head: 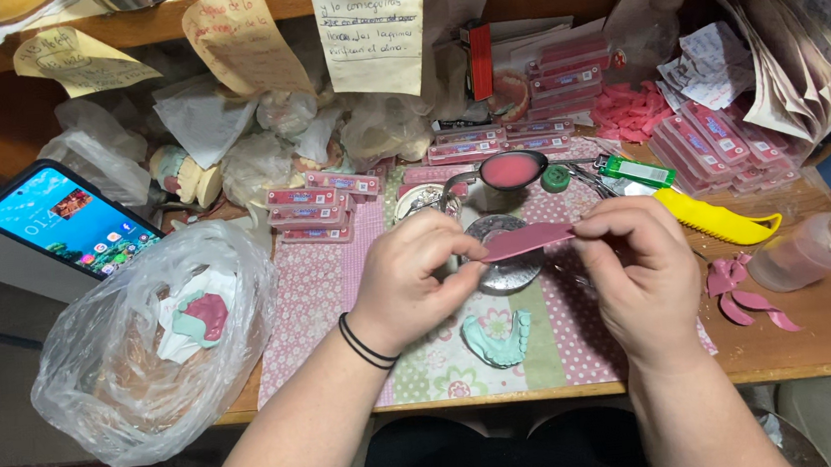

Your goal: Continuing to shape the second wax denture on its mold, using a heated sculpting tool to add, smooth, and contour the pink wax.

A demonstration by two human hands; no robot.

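So I've got a pink wax strip (pixel 527 241) pinched at both ends, my left hand (pixel 410 283) nipping one end between thumb and fingertips, my right hand (pixel 641 270) doing the same at the other end. The strip runs pretty much straight across between my hands, long axis side to side, tilted up a touch toward the right one. Directly under it sits a small metal bowl (pixel 507 271). Just below my left hand there's a mint-green dental cast (pixel 496 341) on the patterned mat (pixel 321 290). Past my right hand lie a yellow tool (pixel 721 221) and pink wax scraps (pixel 744 292). Way off beyond my left hand sits a plastic bag (pixel 138 354).
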